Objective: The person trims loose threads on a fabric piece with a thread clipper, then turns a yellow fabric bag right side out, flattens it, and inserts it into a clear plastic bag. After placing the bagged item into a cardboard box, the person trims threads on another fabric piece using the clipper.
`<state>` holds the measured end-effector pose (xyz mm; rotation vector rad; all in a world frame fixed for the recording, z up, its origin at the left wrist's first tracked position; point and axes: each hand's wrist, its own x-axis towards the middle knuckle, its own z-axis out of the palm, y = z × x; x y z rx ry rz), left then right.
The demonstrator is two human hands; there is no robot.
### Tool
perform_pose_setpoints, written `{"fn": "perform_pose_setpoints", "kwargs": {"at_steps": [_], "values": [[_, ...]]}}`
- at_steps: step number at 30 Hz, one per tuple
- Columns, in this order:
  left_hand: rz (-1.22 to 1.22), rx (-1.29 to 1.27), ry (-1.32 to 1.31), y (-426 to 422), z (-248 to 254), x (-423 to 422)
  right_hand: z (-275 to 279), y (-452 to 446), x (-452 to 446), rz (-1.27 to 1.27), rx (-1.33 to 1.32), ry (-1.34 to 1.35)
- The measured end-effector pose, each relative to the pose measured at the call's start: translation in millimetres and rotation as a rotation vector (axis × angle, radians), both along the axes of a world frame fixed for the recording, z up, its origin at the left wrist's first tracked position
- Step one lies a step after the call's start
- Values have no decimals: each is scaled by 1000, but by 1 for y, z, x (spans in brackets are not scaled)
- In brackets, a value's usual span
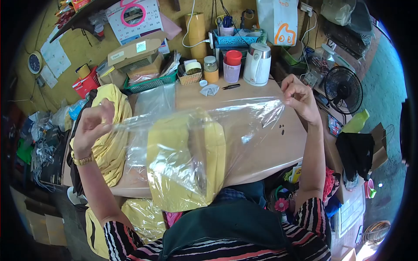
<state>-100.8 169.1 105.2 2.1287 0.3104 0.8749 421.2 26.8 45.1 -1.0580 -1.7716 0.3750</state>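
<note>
A clear plastic bag (248,130) is stretched wide across the table in front of me. My left hand (92,126) pinches one upper corner, and my right hand (301,99) pinches the opposite one, higher and to the right. Below the stretched film lies a folded yellow garment (215,152) at the table's front edge. Shiny plastic overlaps part of it; I cannot tell whether the garment is inside the bag. Near my left hand is a heap of yellow cloth (104,152). More clear plastic (154,99) lies flat behind the garment.
At the table's back stand a white kettle (257,65), a cup (231,69), a jar (211,71) and a green basket (152,81). Small thread snips (231,87) lie before them. A black fan (344,90) stands right. Yellow items in plastic (143,217) rest by my lap.
</note>
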Motion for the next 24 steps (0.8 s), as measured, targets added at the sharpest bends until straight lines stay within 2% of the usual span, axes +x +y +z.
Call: {"fn": "perform_pose_setpoints", "kwargs": {"at_steps": [1, 2, 3, 5, 6, 7, 9, 10, 11, 12, 13, 14, 15, 17, 18, 20, 24], "values": [[265, 158, 207, -8, 9, 5, -5, 0, 4, 53, -2, 95], [417, 295, 387, -11, 13, 10, -13, 1, 8, 66, -25, 100], [426, 292, 389, -13, 12, 14, -18, 3, 3, 76, -27, 99], [601, 665, 367, -14, 4, 20, -30, 4, -8, 220, 44, 442], [608, 630, 244, -10, -3, 20, -40, 8, -8, 250, 94, 559], [614, 625, 246, -4, -9, 22, -45, 11, -16, 255, 88, 559], [525, 554, -108, 8, -21, 32, -53, 18, -43, 412, 266, 952], [450, 392, -305, 9, -29, 46, -55, 20, -56, 401, 280, 1137], [457, 395, -300, 5, -34, 61, -62, 25, -57, 408, 278, 1142], [263, 24, -578, 0, -37, 75, -75, 33, -57, 646, 222, 1277], [54, -353, -838, -2, -42, 85, -75, 35, -63, 691, 157, 1316], [-53, -473, -826, 0, -52, 88, -76, 38, -70, 733, 91, 1357], [-161, -591, -812, 0, -60, 91, -64, 34, -87, 744, 89, 1356], [-60, -417, -488, -30, -64, 130, -45, 26, -123, -114, -73, 675], [52, -360, -268, -41, -71, 146, -47, 27, -137, -93, -75, 578], [35, -276, -25, -63, -83, 168, -43, 19, -166, -98, -141, 401], [12, -296, -157, -66, -114, 191, -32, 12, -194, -117, -289, 287]]}}
